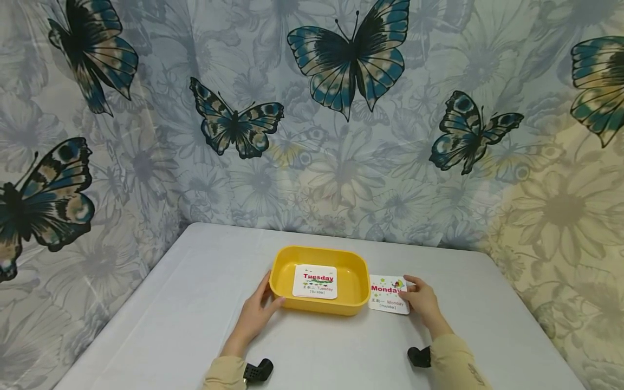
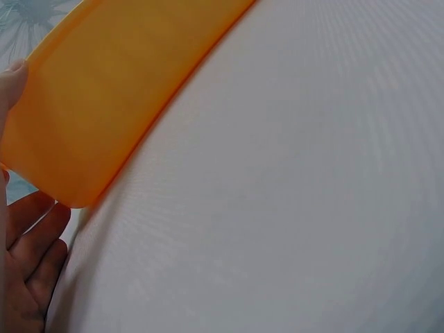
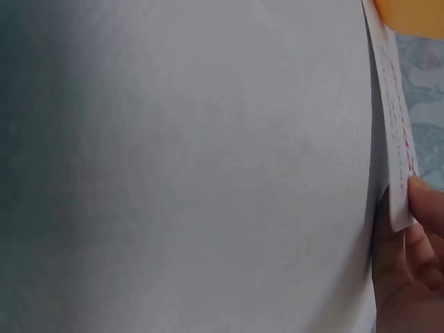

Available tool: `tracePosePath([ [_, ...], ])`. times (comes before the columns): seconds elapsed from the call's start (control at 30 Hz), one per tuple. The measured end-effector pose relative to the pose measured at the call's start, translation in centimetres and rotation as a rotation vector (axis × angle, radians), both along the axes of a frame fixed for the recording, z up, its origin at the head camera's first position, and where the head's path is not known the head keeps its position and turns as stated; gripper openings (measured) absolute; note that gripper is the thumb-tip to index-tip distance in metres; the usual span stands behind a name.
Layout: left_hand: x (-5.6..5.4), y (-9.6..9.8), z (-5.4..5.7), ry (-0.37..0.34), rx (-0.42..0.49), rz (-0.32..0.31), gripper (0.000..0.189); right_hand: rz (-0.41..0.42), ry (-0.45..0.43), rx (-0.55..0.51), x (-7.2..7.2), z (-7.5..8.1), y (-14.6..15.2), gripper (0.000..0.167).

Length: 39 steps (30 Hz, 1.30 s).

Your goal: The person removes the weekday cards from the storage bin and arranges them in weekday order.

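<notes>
The Monday card is on the right side of the yellow tray, outside it. The card's left edge is right by the tray wall, but I can't quite tell if the two touch. The right hand pinches the card at its right side, thumb on top and fingers underneath, so the hand is nearly closed with just the thin card between. The Tuesday card lies inside the tray with its words facing up. The left hand holds the tray's left end, with the thumb by the near corner and the fingers around the side, bent only a little. Under it all is a white table, and behind is a wall cloth with big butterflies.

What could go wrong? The card is thin and held only at one side, so a loose pinch might let it slip and drop. If it were pushed left while this low, it could bump the tray wall and bend, I think. And if the left hand pulled too hard, the tray might slide and the Tuesday card might slide too.
</notes>
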State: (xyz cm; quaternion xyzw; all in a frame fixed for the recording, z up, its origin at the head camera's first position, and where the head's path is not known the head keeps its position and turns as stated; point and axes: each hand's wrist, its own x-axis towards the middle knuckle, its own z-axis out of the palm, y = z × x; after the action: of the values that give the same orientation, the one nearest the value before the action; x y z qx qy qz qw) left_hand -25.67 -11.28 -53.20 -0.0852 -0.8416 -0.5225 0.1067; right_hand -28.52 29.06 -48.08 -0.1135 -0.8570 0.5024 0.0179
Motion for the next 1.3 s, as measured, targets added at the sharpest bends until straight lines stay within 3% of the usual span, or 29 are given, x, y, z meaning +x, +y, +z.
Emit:
tracePosePath([
  [0.53, 0.1, 0.2, 0.4, -0.017, 0.012, 0.003, 0.078, 0.042, 0.001, 0.254, -1.5, -0.4, -0.8, 0.051],
  [0.83, 0.2, 0.2, 0.4, -0.016, 0.008, 0.001, 0.079, 0.066, -0.039, 0.271, -1.7, -0.7, -0.6, 0.051],
  [1.1, 0.2, 0.2, 0.3, -0.017, 0.002, 0.002, 0.080, 0.092, -0.018, 0.363, -1.7, -0.6, -0.5, 0.047],
  [1.3, 0.1, 0.2, 0.3, -0.007, 0.000, 0.006, 0.079, 0.092, -0.029, 0.323, -1.6, -0.7, -0.4, 0.052],
])
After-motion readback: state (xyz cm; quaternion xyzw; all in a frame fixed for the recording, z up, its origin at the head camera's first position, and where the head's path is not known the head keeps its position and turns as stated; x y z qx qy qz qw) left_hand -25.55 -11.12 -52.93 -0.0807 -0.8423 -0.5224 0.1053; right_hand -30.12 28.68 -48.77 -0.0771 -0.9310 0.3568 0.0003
